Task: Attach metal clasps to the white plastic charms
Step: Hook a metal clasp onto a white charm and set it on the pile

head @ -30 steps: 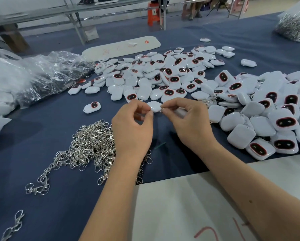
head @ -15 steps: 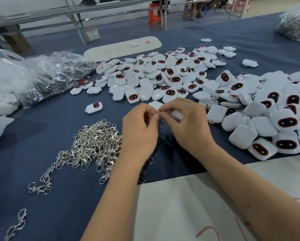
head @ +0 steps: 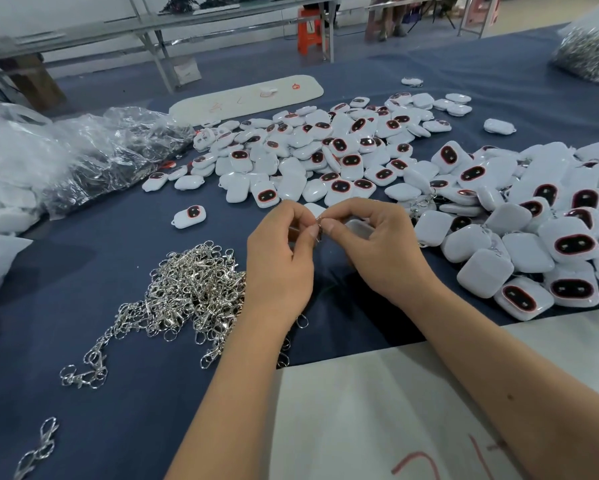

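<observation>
My left hand (head: 279, 261) and my right hand (head: 377, 247) meet above the blue cloth, fingertips together. Between them they pinch a small metal clasp (head: 319, 226). A white plastic charm (head: 357, 226) sits inside my right hand, mostly hidden by the fingers. A heap of silver metal clasps (head: 187, 289) lies on the cloth just left of my left wrist. White charms with black-and-red oval faces form a pile (head: 326, 157) beyond my hands and a second pile (head: 533, 230) to the right.
Clear plastic bags (head: 83, 157) lie at the left. A bag of metal parts (head: 589, 53) stands far right. A white board (head: 246, 98) lies behind the charms, white paper (head: 377, 410) under my forearms. One lone charm (head: 190, 216) and stray clasps (head: 38, 452) lie left.
My hands have closed together: the left hand moved right until its fingertips meet the right's, and both now pinch the clasp at one spot.
</observation>
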Tool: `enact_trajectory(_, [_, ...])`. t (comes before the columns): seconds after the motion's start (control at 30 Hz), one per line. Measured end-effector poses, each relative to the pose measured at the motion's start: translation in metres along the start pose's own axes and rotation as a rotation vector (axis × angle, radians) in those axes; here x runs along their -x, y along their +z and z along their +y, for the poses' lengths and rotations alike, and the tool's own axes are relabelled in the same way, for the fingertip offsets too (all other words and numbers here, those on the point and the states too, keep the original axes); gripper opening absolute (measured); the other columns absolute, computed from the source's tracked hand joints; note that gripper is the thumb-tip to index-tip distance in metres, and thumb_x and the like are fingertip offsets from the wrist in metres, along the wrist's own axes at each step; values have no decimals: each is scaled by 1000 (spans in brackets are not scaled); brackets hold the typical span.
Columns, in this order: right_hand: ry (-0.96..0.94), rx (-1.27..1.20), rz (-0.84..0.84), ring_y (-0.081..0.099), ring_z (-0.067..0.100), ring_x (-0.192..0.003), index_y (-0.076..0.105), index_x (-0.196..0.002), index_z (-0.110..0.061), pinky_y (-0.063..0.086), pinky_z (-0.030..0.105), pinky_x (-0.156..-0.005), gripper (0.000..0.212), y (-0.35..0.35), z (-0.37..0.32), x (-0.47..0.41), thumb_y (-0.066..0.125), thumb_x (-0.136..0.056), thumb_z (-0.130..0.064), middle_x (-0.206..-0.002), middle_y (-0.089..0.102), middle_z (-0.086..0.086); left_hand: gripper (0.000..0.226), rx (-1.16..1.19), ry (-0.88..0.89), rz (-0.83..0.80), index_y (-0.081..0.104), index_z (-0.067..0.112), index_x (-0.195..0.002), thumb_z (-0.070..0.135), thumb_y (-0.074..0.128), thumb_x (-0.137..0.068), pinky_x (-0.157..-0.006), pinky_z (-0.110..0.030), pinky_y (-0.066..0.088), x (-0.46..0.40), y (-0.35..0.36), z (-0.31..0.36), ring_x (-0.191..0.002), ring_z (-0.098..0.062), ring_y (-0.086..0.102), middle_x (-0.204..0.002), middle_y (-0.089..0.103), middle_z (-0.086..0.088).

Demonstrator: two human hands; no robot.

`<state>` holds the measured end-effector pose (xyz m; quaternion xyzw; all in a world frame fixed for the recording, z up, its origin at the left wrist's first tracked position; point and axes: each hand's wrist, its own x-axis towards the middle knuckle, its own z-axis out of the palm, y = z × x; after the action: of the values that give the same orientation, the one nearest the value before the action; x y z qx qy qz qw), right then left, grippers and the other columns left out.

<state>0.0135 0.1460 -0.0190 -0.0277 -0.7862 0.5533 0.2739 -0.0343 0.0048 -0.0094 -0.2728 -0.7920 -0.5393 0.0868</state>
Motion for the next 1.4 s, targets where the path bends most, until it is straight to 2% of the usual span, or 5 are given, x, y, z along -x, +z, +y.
enact_trajectory(0.3, [-234, 211, 14, 66, 21, -85, 74, -94, -8, 52, 44, -81, 12, 2, 0, 1, 66, -96, 1, -85, 71, 0, 15, -7, 14, 1, 65, 20, -84, 9, 64, -94, -69, -23, 47, -1, -4, -3, -75, -11, 61, -77, 63, 11])
enact_trajectory(0.43, [-266, 221, 13, 66, 21, -83, 74, -95, -8, 52, 45, -79, 12, 4, 3, 0, 67, -95, 1, -84, 71, 0, 18, 30, -2, -50, 65, 18, -84, 5, 62, -95, -71, -33, 51, -2, -8, -3, -74, -18, 63, -75, 64, 8])
enact_trajectory(1.07, [-328, 283, -3, 68, 14, -85, 77, -96, -7, 54, 34, -78, 14, 2, 1, 1, 68, -94, 3, -88, 73, -3, 18, -24, -37, -56, 68, 25, -79, 13, 68, -93, -60, -27, 51, -2, -13, -9, -64, -17, 63, -68, 68, 5])
enact_trajectory(1.2, [-134, 89, -27, 70, 9, -84, 78, -102, -9, 56, 28, -82, 12, 4, 2, 1, 69, -96, -3, -89, 76, -4, 16, -46, 34, -14, 67, 25, -78, 13, 69, -89, -62, -28, 51, -3, -13, -7, -65, -11, 62, -71, 67, 8])
enact_trajectory(1.4, [52, -120, -128, 45, 14, -54, 77, -90, -17, 45, 33, -52, 16, -1, 4, -2, 68, -98, -6, -67, 66, -7, 13, -27, 110, 11, 69, 22, -82, 11, 69, -88, -64, -25, 52, -3, -12, -7, -71, -14, 64, -76, 68, 10])
